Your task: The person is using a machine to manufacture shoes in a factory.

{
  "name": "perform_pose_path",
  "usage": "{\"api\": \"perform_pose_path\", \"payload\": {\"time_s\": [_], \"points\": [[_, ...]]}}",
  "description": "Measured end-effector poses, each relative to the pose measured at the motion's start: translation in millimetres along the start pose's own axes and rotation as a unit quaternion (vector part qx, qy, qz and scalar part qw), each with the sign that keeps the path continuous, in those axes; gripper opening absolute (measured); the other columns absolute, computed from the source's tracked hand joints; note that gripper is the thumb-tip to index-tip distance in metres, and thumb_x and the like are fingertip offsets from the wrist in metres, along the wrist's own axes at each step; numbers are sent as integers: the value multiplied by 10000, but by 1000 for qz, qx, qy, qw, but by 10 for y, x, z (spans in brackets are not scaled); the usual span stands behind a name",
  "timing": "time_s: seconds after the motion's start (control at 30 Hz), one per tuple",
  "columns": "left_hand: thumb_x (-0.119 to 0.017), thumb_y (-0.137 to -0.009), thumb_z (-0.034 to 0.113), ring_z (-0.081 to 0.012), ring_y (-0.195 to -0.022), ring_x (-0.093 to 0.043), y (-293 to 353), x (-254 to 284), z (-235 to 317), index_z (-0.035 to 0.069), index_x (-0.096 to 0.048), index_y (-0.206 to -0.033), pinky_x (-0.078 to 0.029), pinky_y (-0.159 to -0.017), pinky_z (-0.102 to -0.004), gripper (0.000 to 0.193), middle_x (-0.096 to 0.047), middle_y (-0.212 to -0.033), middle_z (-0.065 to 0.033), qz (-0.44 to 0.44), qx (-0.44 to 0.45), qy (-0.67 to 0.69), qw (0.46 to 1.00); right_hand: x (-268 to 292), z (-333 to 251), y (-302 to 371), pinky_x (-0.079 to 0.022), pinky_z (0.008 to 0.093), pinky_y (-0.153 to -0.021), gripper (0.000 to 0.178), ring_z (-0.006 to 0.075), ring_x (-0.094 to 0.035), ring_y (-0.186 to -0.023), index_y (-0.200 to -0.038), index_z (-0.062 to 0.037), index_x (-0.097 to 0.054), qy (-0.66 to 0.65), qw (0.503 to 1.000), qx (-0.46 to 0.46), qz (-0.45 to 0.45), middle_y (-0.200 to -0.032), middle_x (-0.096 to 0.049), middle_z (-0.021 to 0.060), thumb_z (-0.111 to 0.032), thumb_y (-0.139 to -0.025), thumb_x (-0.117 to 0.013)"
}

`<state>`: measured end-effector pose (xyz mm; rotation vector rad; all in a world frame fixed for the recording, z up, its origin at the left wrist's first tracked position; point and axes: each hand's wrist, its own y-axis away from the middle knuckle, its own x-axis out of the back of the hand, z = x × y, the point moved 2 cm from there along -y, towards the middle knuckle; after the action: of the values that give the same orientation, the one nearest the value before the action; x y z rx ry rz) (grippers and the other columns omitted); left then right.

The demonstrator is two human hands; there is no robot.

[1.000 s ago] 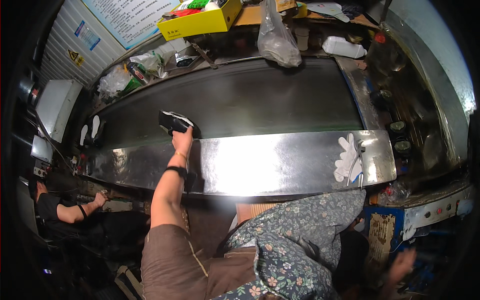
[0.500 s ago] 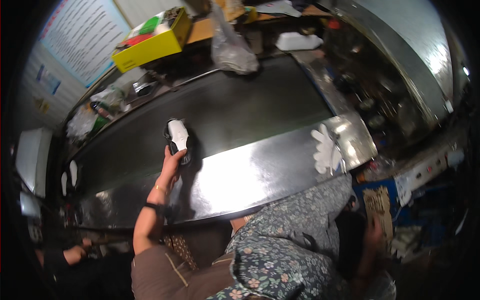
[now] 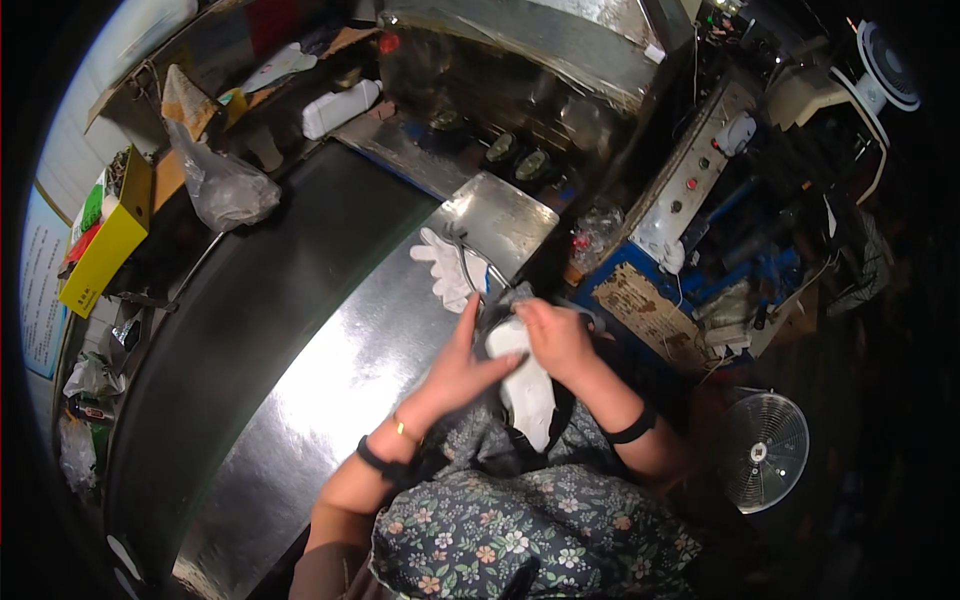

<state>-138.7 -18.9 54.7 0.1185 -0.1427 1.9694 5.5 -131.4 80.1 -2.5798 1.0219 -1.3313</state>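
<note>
A dark shoe with a white, sole-shaped face [image 3: 531, 395] is turned up in front of me, above my apron-covered lap. My left hand [image 3: 462, 368] is at its left side, with the thumb lying on the white face and the fingers stretched along the dark edge. At the shoe's far end, my right hand [image 3: 560, 345] has its fingers pinched together at the rim. Whether a small piece is between those fingertips is hidden. Just beyond my left fingers, a white glove [image 3: 447, 270] lies on the metal plate beside a thin metal tool [image 3: 484, 268].
A dark conveyor belt [image 3: 250, 310] runs left of me behind a shiny metal ledge [image 3: 330, 365]. Beyond it are a hanging plastic bag [image 3: 225, 190], a yellow box [image 3: 112, 235] and a white bottle [image 3: 340, 108]. To my right stand a control panel [image 3: 690, 175] and a fan [image 3: 763, 452].
My view has swung right. The shoe has moved from over the belt to in front of my body. My right hand has come up to it from my right side.
</note>
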Motion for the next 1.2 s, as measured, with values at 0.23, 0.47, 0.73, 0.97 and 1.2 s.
{"api": "perform_pose_path", "payload": {"time_s": [0.23,0.47,0.73,0.97,1.2], "points": [[-745,-808,25,-230,-1338,-413,-386,-175,-415,-2,-294,-1497,-322,-1123,-335,823,-418,-1476,-131,-52,54,188,979,26,335,77,-533,421,-713,209,341,-677,-818,-986,-22,-656,-122,991,34,-37,-831,-687,170,-219,-922,-636],[-814,-757,167,-281,-1337,-420,-284,-440,-591,-16,-339,-1456,-334,-1113,-352,865,-418,-1434,-193,53,44,124,990,-110,457,142,-527,401,-720,231,346,-657,-831,-1064,-28,-638,-63,994,89,-28,-865,-691,155,-146,-870,-683],[-808,-775,142,-277,-1205,-516,-296,-474,-565,-13,-434,-1348,-404,-1041,-352,702,-508,-1297,-180,61,40,10,997,-125,690,440,-531,349,-824,249,305,-694,-977,-1111,8,-622,-357,927,-116,4,-1014,-691,205,-162,-932,-646],[-763,-837,103,-173,-1098,-565,-594,-339,-433,35,-488,-1326,-452,-968,-295,565,-603,-1184,-76,-41,92,126,987,129,734,1131,-414,287,-571,153,71,-459,-636,-940,35,-602,-157,972,-175,-20,-653,-543,54,-113,-973,-579],[-760,-852,119,-160,-1068,-561,-271,-356,-489,51,-456,-1351,-445,-969,-292,588,-609,-1143,-62,-17,143,229,963,-301,841,921,-477,295,-874,692,161,-604,-979,-1220,52,-606,-469,685,-541,-135,-1076,-666,90,-573,-1010,-394]]}}
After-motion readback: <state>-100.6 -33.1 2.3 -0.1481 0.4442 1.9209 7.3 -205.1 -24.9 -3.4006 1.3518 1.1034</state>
